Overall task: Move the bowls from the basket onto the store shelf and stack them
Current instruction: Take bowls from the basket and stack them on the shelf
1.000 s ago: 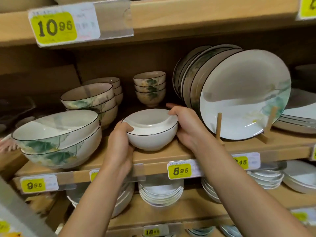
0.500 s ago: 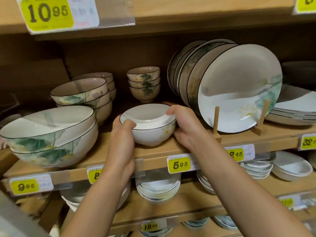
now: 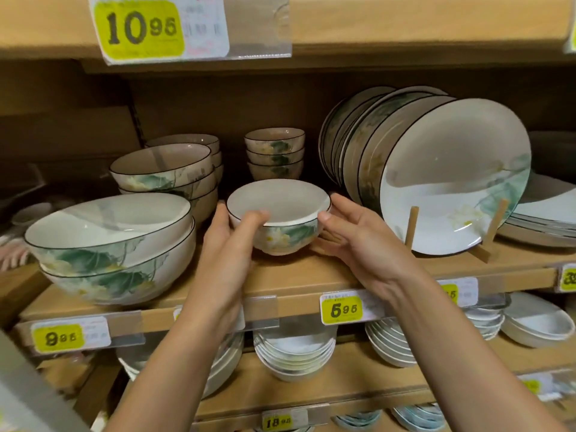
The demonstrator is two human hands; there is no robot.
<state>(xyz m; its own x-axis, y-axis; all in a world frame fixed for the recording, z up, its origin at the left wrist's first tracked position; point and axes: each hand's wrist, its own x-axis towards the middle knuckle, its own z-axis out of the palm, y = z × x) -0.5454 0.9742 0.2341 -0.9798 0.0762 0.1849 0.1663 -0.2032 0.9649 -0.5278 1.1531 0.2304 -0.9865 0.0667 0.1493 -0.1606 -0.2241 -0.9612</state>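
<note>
With left hand (image 3: 230,244) pinching the rim of the bowl (image 3: 280,227), thumb inside, and right hand (image 3: 358,244) spread open against its right side, seemingly steadying it upright on the shelf (image 3: 296,277), just in front of the small stack (image 3: 274,155), probably bound for its top.

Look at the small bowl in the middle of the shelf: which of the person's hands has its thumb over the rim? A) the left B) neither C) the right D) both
A: the left hand lays its thumb over the rim of the small bowl; the right hand lies flat beside it, fingers straight.
</note>
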